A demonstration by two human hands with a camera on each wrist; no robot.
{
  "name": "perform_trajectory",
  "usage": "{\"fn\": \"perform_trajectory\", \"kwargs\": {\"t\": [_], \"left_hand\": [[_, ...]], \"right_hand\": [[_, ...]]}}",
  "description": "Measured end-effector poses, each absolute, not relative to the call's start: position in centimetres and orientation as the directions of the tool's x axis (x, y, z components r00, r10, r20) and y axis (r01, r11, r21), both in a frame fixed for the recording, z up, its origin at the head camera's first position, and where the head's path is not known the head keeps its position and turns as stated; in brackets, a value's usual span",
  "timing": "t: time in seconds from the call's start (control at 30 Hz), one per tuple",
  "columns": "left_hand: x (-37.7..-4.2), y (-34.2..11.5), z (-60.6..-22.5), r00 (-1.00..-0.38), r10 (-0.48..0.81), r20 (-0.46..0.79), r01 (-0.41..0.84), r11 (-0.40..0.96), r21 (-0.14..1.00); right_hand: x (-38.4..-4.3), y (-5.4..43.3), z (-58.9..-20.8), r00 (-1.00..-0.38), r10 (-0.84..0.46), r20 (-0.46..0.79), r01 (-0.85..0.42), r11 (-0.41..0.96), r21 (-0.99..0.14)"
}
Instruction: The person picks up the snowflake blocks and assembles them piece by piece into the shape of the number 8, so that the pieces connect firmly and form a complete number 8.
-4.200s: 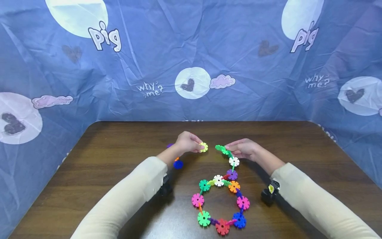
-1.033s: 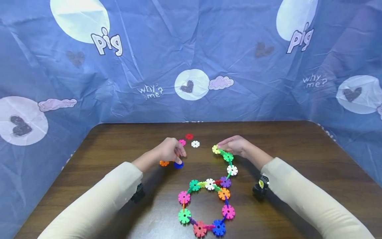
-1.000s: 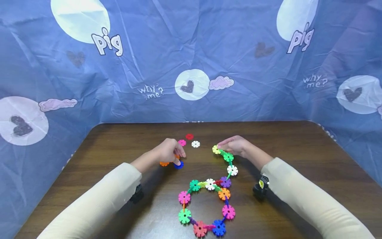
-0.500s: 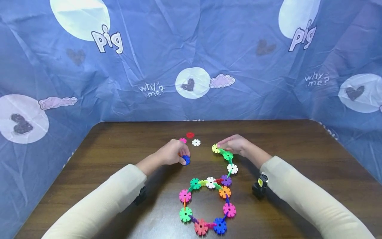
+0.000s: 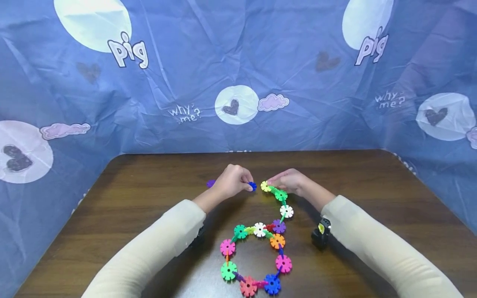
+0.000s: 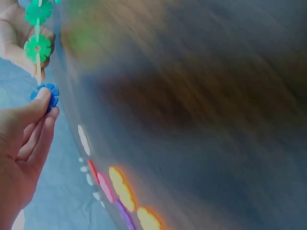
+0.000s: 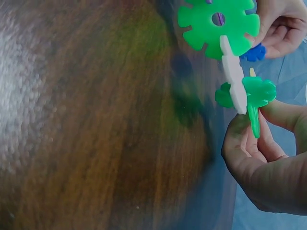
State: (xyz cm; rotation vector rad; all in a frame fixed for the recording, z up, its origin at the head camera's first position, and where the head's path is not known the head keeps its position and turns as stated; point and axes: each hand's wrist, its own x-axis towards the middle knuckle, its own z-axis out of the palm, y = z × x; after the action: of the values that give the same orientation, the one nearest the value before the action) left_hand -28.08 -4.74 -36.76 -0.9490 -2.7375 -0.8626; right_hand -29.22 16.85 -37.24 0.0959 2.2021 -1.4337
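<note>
Between thumb and fingers, my left hand (image 5: 232, 183) pinches a blue notched snowflake disc (image 5: 253, 186), held just left of the yellow disc (image 5: 266, 186) at the end of a chain. My right hand (image 5: 292, 182) holds that chain close behind the yellow disc, by its green pieces (image 7: 259, 91). From there the chain runs down through a green disc (image 5: 281, 195), a white disc (image 5: 286, 211) and a purple disc (image 5: 278, 226) to a ring of linked discs, with a pink disc (image 5: 227, 247) on its left side. In the left wrist view the blue disc (image 6: 53, 99) overlaps the chain's tip.
Loose discs lie on the brown table (image 5: 156, 178) behind my left hand: a purple disc (image 5: 210, 183) shows in the head view. The left wrist view adds a white disc (image 6: 84, 140), a red disc (image 6: 92, 171), a pink disc (image 6: 105, 187) and an orange disc (image 6: 122, 189).
The yellow disc, earlier in my left hand, now ends the chain. My left hand has since picked the blue disc off the table and carried it right, up to the yellow one. My right hand barely moved lately.
</note>
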Motion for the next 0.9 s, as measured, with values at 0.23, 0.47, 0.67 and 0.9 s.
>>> {"fn": "perform_trajectory", "kwargs": {"t": [0.23, 0.47, 0.67, 0.9], "left_hand": [[-28.1, -3.6, -36.9, -0.787, 0.546, 0.287, 0.608, 0.611, 0.507], [-27.9, -2.8, -37.0, -0.794, 0.525, 0.305, 0.602, 0.611, 0.515], [-27.7, -2.3, -37.4, -0.807, 0.463, 0.367, 0.589, 0.586, 0.556], [-27.6, -2.3, -37.7, -0.824, 0.392, 0.41, 0.567, 0.563, 0.601]], "right_hand": [[-29.3, 16.9, -37.0, -0.868, -0.185, -0.46, 0.335, 0.466, -0.819], [-29.0, 16.6, -37.1, -0.863, -0.175, -0.473, 0.355, 0.457, -0.816], [-28.9, 16.3, -37.1, -0.864, -0.149, -0.482, 0.386, 0.419, -0.822], [-29.0, 16.0, -37.0, -0.865, -0.137, -0.482, 0.402, 0.385, -0.831]]}}
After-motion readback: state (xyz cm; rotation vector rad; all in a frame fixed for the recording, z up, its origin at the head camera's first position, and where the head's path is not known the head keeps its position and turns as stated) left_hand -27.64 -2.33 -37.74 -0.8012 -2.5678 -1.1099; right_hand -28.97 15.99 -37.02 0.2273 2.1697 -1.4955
